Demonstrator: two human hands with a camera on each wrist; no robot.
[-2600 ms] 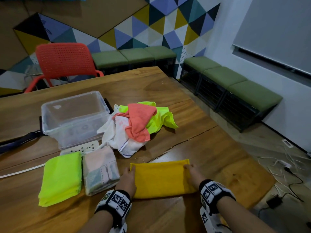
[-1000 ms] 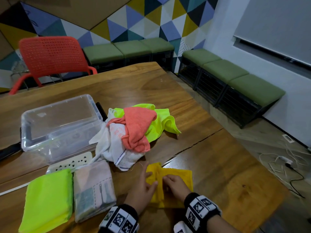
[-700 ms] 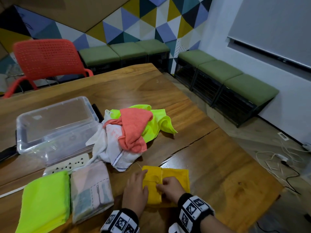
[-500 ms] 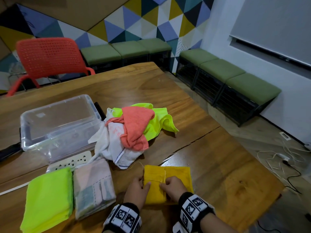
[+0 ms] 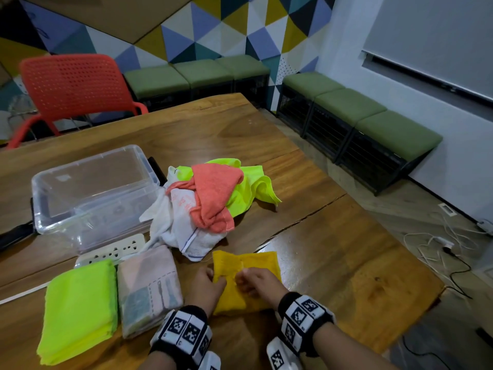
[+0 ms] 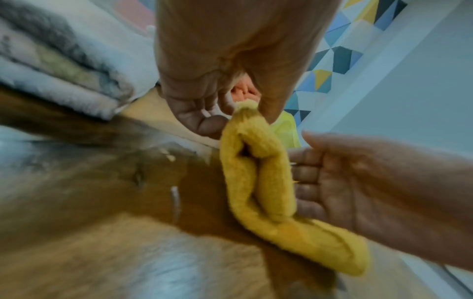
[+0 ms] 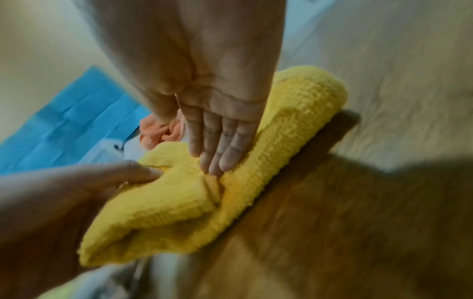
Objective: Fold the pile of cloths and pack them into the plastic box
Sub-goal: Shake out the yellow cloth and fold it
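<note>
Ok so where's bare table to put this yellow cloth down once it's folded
Bare wood lies right of the yellow cloth, toward the table corner, and beyond the unfolded pile. The left is crowded: green folded cloth, patterned folded cloth, power strip, plastic box.

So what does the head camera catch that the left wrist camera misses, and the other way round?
Only the head view shows the clear plastic box, the unfolded pile of cloths, the folded neon green cloth and the red chair. Only the left wrist view shows the layered folds along the edge of the yellow cloth, with the left hand pinching its top corner. Both show the yellow cloth, both hands, the right hand included, and the wooden table.
</note>
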